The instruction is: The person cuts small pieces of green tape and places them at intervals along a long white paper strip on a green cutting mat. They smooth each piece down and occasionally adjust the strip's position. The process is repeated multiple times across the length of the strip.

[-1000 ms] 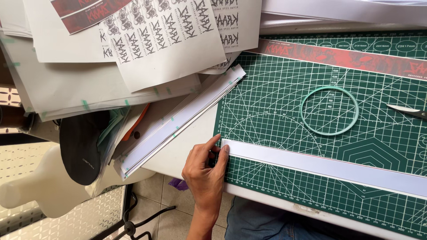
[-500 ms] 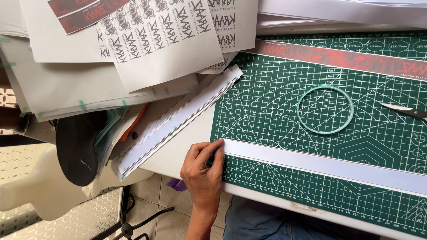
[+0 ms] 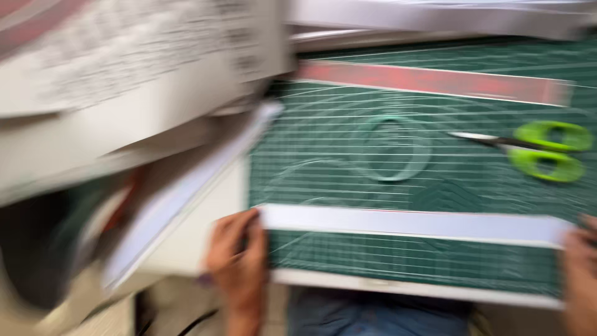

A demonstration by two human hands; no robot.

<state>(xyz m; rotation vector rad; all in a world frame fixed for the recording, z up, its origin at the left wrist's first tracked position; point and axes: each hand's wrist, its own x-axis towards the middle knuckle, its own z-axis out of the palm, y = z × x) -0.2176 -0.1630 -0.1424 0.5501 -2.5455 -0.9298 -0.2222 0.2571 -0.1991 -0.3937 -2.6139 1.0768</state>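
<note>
The picture is blurred by motion. A long white paper strip [image 3: 410, 225] lies across the near part of a green cutting mat [image 3: 348, 149]. My left hand [image 3: 239, 255] holds the strip's left end at the mat's corner. My right hand [image 3: 581, 274] is at the strip's right end, at the frame's edge; its grip is hard to make out. A pale green ring [image 3: 392, 149] lies on the mat beyond the strip. Scissors with bright green handles [image 3: 541, 149] rest to the ring's right.
A red-and-white strip [image 3: 435, 81] lies across the far side of the mat. Stacked printed paper sheets [image 3: 124, 74] cover the table at left, with a white folded sheet [image 3: 186, 193] sloping off them. A dark shape [image 3: 37, 249] sits at lower left.
The view has swung right with heavy blur, so the scissors' handles and my right hand now show. My left hand stays on the strip's left end.
</note>
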